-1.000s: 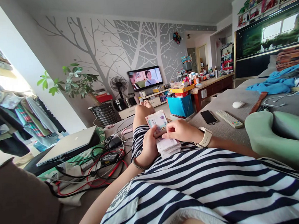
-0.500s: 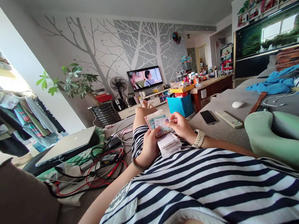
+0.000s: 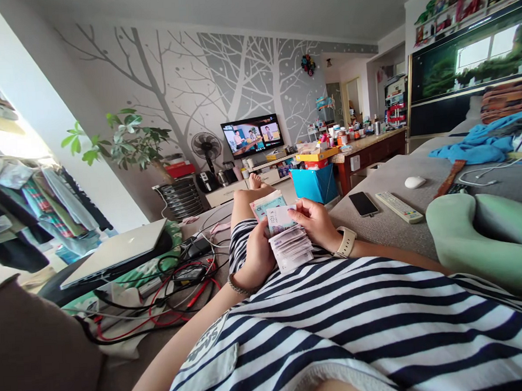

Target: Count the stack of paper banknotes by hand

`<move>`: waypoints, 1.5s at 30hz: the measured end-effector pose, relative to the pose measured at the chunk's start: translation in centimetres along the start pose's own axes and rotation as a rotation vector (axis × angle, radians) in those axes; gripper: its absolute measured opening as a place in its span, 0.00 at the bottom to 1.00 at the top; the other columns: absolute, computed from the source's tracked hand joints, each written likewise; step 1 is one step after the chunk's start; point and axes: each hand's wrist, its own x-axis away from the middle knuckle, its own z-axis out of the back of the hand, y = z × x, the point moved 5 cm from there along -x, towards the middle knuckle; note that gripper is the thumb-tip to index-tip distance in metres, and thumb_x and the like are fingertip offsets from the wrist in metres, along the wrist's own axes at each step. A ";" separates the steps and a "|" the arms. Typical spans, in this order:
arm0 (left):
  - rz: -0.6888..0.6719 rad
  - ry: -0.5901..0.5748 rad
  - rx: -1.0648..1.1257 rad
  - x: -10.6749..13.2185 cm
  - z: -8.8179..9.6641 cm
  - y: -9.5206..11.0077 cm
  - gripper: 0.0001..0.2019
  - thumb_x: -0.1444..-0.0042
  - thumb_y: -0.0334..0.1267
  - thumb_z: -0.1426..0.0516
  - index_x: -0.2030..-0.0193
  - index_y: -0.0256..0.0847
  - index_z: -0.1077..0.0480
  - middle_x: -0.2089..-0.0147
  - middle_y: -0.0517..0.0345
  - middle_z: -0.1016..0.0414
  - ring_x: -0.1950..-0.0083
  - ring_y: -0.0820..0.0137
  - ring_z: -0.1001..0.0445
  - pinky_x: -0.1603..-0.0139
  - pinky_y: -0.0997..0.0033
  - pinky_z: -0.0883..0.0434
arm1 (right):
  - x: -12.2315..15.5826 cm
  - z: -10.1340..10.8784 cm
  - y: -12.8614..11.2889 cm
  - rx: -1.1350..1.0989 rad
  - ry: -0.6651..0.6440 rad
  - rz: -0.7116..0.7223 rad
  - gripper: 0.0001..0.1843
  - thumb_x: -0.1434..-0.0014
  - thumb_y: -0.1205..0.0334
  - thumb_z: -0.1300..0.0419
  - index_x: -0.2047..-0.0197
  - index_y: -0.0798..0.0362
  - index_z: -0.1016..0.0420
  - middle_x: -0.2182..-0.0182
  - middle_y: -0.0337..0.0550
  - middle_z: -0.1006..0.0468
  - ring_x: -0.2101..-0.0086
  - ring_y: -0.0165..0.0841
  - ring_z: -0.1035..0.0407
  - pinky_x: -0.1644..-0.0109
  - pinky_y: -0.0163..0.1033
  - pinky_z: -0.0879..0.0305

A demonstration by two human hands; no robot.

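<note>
My left hand (image 3: 258, 256) is closed on a stack of banknotes (image 3: 266, 206), thumb on top, the upper notes greenish and pinkish. Between the fingertips of my right hand (image 3: 316, 221) is the edge of a pale slip of paper (image 3: 282, 216) with small print, lying over the face of the stack. Just below, a fanned pile of pale paper slips (image 3: 290, 247) rests on my lap, against the striped cloth (image 3: 359, 284). A light watch band circles my right wrist; a braided bracelet is on my left.
To the right on the sofa lie a phone (image 3: 364, 204), a remote control (image 3: 398, 207), a white mouse (image 3: 415, 182) and a green neck pillow (image 3: 488, 234). Tangled cables (image 3: 190, 276) and a laptop (image 3: 114, 251) are at the left. A blue box (image 3: 314, 183) stands beyond my legs.
The pale slip has shifted left and lower across the banknotes, with my right hand moving slightly down. The slips on my lap look more fanned. The television picture has changed.
</note>
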 end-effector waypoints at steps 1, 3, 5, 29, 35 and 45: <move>-0.004 -0.003 -0.014 0.1 -0.1 0.1 0.07 0.49 0.36 0.44 0.68 0.38 0.25 0.69 0.53 0.21 0.58 0.57 0.22 0.59 0.63 0.26 | 0.0 -0.1 0.0 -0.009 -0.018 -0.004 0.15 0.42 0.49 0.42 0.68 0.55 0.33 0.74 0.37 0.32 0.73 0.29 0.38 0.69 0.33 0.42; -0.013 0.000 -0.031 0.3 -0.1 0.3 0.06 0.50 0.36 0.44 0.70 0.39 0.26 0.69 0.54 0.21 0.58 0.57 0.22 0.59 0.64 0.26 | 0.1 -0.2 -0.1 0.001 -0.031 -0.010 0.16 0.41 0.49 0.44 0.68 0.55 0.32 0.74 0.38 0.30 0.72 0.29 0.37 0.69 0.33 0.41; -0.025 0.024 -0.049 0.4 0.0 0.4 0.05 0.51 0.36 0.43 0.71 0.39 0.26 0.69 0.54 0.21 0.58 0.56 0.22 0.59 0.64 0.26 | 0.1 -0.1 -0.1 0.017 -0.023 -0.009 0.15 0.40 0.50 0.44 0.67 0.55 0.31 0.73 0.38 0.29 0.72 0.29 0.36 0.68 0.33 0.41; -0.058 0.098 -0.150 1.1 0.4 1.1 0.05 0.51 0.38 0.40 0.72 0.39 0.26 0.73 0.54 0.22 0.61 0.55 0.23 0.62 0.62 0.27 | 0.2 0.0 0.1 -0.041 -0.001 -0.054 0.21 0.39 0.42 0.48 0.70 0.52 0.36 0.81 0.33 0.40 0.79 0.27 0.43 0.75 0.33 0.47; -0.036 0.063 -0.111 1.0 0.3 0.9 0.06 0.51 0.38 0.40 0.70 0.38 0.26 0.73 0.55 0.22 0.61 0.55 0.23 0.62 0.63 0.26 | 0.2 0.0 -0.1 -0.043 0.005 -0.050 0.21 0.40 0.42 0.47 0.70 0.52 0.36 0.81 0.33 0.40 0.79 0.27 0.44 0.75 0.33 0.47; -0.001 -0.061 0.073 -1.0 0.8 -1.0 0.09 0.52 0.37 0.41 0.64 0.37 0.26 0.66 0.53 0.20 0.56 0.60 0.22 0.54 0.63 0.27 | 0.0 -0.1 0.4 -0.045 -0.014 -0.065 0.20 0.40 0.42 0.46 0.69 0.53 0.36 0.82 0.34 0.34 0.79 0.27 0.39 0.72 0.34 0.43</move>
